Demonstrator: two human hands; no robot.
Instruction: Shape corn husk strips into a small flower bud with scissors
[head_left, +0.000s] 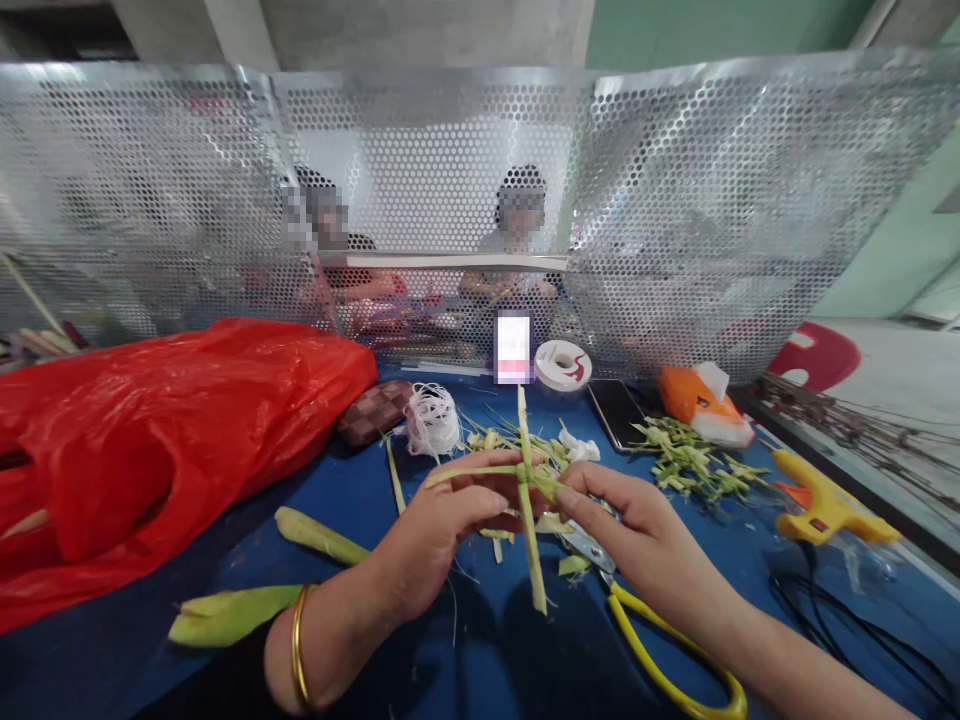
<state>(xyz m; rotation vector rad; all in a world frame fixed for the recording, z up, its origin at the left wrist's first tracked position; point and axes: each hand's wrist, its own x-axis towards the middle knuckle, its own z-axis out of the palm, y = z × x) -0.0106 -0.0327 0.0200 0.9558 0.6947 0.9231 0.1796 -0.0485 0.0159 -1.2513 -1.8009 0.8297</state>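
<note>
A woven cross of pale green leaf strips (529, 530) is held up at the middle of the view, with a small knot where its arms meet. My left hand (457, 510) grips it from the left, fingers behind the knot and thumb in front. From the right, my right hand (622, 515) pinches the strip that points toward it between thumb and fingertips. Scissors with yellow handles (637, 630) lie on the table below my right hand, which partly covers them. Folded green leaf pieces (240, 612) lie left of and partly behind my left forearm.
A red plastic bag (187, 430) fills the left side. Behind my hands are white string (433, 420), a lit phone (513, 348), a ribbon spool (562, 366) and a dark phone (616, 412). Right are leaf scraps (690, 458), tissues (705, 403) and a yellow glue gun (825, 500). People sit beyond a perforated screen (420, 150).
</note>
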